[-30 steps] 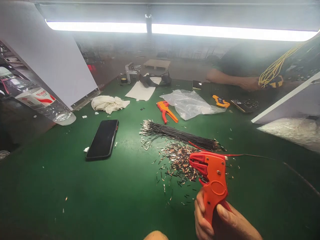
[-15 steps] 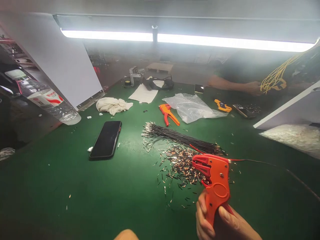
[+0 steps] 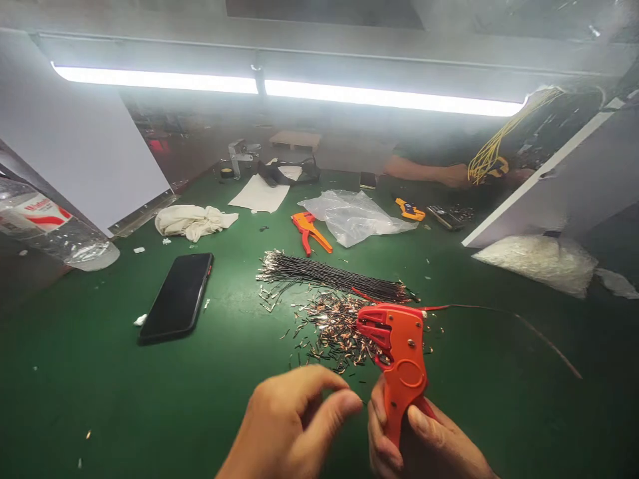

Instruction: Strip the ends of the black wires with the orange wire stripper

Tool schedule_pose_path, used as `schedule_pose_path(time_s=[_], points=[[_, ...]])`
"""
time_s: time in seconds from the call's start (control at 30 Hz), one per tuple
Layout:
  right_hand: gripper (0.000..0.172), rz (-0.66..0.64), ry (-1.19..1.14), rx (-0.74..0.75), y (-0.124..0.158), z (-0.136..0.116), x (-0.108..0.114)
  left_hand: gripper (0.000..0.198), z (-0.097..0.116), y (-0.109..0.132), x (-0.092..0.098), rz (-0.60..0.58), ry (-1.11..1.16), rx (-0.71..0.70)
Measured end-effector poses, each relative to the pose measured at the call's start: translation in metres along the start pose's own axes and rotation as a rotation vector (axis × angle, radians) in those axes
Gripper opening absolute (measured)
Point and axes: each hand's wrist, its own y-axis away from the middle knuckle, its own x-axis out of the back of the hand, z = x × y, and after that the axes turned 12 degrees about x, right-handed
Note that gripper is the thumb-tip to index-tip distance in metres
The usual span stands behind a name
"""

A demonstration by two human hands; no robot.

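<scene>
My right hand [image 3: 424,442] grips an orange-and-red wire stripper [image 3: 410,352] by its handles, the red jaws pointing left. In front of it my left hand [image 3: 294,419] has its thumb and forefinger drawn close together; whatever may be between them is too small to make out. Behind the stripper's jaws lies a pile of short black and copper wire scraps [image 3: 332,329]. Just beyond the pile rests a bundle of black wires [image 3: 329,274] with metal terminals at the left end. A thin wire [image 3: 492,307], red near the stripper, runs rightward over the green table [image 3: 100,399].
A black phone [image 3: 177,296] lies at left, near a cloth [image 3: 192,221] and a plastic bottle [image 3: 54,223]. Farther back are another wire stripper [image 3: 310,233] and a clear plastic bag [image 3: 357,216]. Across the table, another person's hand [image 3: 456,175] is near yellow wires [image 3: 486,156].
My left hand has come up from the bottom edge toward the stripper, its fingers drawn together. The view has swung right, so things appear farther left. My right hand still holds the stripper.
</scene>
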Motion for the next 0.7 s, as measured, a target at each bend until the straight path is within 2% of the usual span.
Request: schedule_pose_path(time_s=[0.07,0.1,0.2,0.27,0.4,0.53,0.7], points=[[0.037,-0.031,0.042,-0.021,-0.001,-0.001,0.000,0.043,0.010,-0.017,0.011,0.069,0.054,0.043],[0.038,-0.041,0.056,-0.036,-0.002,-0.001,0.001,0.048,0.011,-0.024,0.014,0.068,0.100,0.042],[0.040,-0.040,0.074,-0.054,-0.003,-0.003,0.002,0.064,0.006,-0.038,0.015,-0.024,0.243,0.003],[0.042,-0.042,0.093,-0.059,-0.003,-0.003,0.003,0.065,0.001,-0.042,0.012,-0.047,0.305,-0.043],[0.046,-0.046,0.156,-0.059,0.001,-0.001,0.006,0.054,-0.003,-0.045,0.007,-0.014,0.352,-0.108],[0.044,-0.013,0.131,-0.077,0.003,0.000,0.009,0.054,0.001,-0.048,0.005,0.012,0.479,0.038],[0.046,-0.023,0.140,-0.106,0.002,0.000,0.008,0.048,0.005,-0.046,0.003,-0.016,0.628,0.209]])
